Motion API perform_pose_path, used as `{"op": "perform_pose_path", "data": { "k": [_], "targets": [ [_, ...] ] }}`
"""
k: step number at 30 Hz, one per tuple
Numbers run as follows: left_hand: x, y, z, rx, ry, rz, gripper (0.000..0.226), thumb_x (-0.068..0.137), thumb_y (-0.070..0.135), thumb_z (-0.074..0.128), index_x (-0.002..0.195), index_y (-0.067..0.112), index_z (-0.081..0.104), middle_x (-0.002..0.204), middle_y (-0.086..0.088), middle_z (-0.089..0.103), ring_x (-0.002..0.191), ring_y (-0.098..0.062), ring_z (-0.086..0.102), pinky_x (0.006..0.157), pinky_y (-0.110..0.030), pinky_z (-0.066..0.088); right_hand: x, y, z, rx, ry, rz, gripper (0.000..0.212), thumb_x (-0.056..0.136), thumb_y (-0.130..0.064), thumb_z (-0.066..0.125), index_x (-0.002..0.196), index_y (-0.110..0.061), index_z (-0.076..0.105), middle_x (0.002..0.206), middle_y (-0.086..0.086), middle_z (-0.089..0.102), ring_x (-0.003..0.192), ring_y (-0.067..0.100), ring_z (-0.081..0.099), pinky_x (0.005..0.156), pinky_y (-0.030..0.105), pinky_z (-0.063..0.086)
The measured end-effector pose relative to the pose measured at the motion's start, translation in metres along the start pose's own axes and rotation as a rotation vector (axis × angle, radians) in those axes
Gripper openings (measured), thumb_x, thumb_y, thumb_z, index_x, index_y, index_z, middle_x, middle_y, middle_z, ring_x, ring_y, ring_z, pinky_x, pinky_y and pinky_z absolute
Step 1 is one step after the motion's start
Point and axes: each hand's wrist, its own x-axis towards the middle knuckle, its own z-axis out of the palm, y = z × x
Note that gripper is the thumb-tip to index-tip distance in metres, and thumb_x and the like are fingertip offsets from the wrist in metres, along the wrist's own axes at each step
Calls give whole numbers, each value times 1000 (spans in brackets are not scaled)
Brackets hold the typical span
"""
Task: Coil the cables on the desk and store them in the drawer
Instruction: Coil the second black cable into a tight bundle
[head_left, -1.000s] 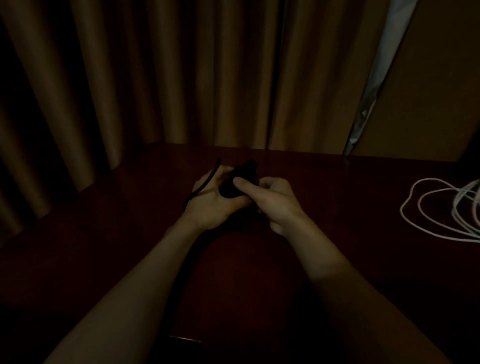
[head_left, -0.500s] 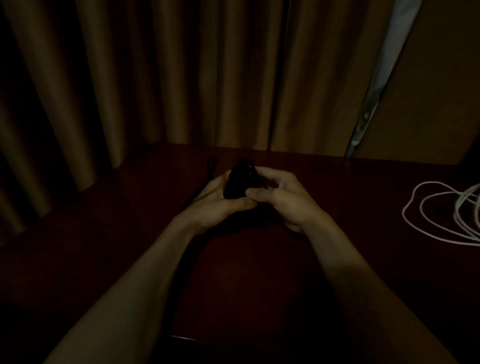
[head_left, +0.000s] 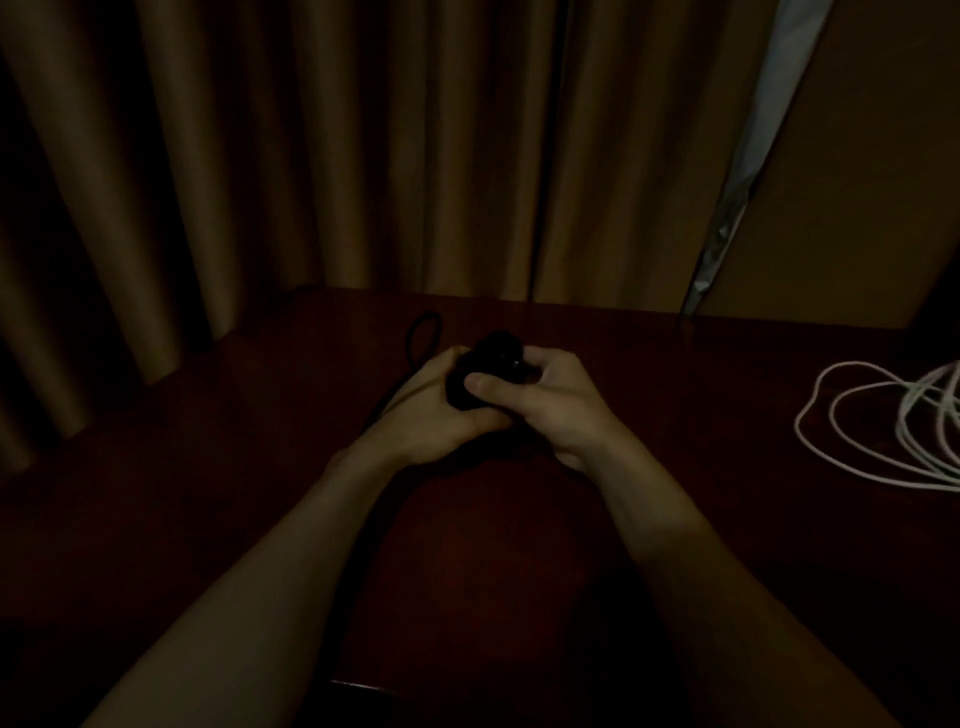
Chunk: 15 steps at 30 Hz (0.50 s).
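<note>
The scene is very dim. A black cable bundle (head_left: 488, 364) sits between both hands over the middle of the dark wooden desk (head_left: 218, 499). My left hand (head_left: 431, 415) cups the bundle from the left and below. My right hand (head_left: 545, 405) grips it from the right, thumb pressed on its front. A loose loop of the black cable (head_left: 422, 335) sticks out behind my left hand, and a strand runs down along my left wrist. A white cable (head_left: 878, 421) lies in loose loops on the desk at the far right.
Brown curtains (head_left: 311, 156) hang behind and to the left of the desk. A lighter strip of fabric (head_left: 737, 171) shows at the curtain's right edge, with a plain wall beyond it. The desk's near edge is in shadow.
The black loop behind my left hand has grown and shifted further back. My right hand has turned around the bundle, its thumb now on the front. The white cable has not moved.
</note>
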Motion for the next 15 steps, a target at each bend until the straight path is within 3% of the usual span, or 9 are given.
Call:
{"op": "perform_pose_path", "data": {
  "k": [3, 6, 9, 12, 15],
  "targets": [
    [-1, 1, -4, 29, -77, 29, 32, 89, 40, 79, 113, 43, 59, 116, 16, 61, 100, 6, 62, 83, -24, 53, -1, -3, -5, -40, 39, -23, 29, 81, -9, 86, 105, -18, 73, 102, -1, 76, 91, 10, 76, 76, 27, 62],
    [0, -2, -7, -37, -65, 6, 47, 88, 41, 80, 129, 40, 57, 124, 20, 62, 109, 5, 62, 96, -32, 55, 0, -3, -6, -24, 71, -25, 39, 79, -7, 87, 113, -17, 72, 110, 3, 74, 95, 14, 75, 76, 30, 63],
    [1, -6, -4, -42, -5, 27, 64, 77, 55, 83, 134, 43, 56, 130, 21, 60, 116, 4, 61, 98, -32, 55, 2, 0, -6, 69, 92, 18, 46, 81, -5, 85, 122, -16, 68, 114, 5, 74, 97, 17, 75, 74, 29, 60],
    [-1, -3, -3, -73, 86, 20, 69, 76, 50, 88, 135, 42, 55, 124, 27, 60, 107, 15, 59, 92, -24, 54, 4, 2, -3, 104, 111, 54, 40, 85, -15, 84, 122, -14, 67, 114, 6, 76, 91, 16, 73, 66, 25, 53],
    [0, -3, -2, -35, 143, 58, 58, 78, 39, 89, 120, 43, 49, 113, 15, 63, 91, 7, 65, 79, -29, 58, 5, 3, 2, 63, 113, 68, 36, 87, -22, 82, 118, -10, 68, 106, 2, 77, 82, 4, 73, 59, 15, 49]
  ]
}}
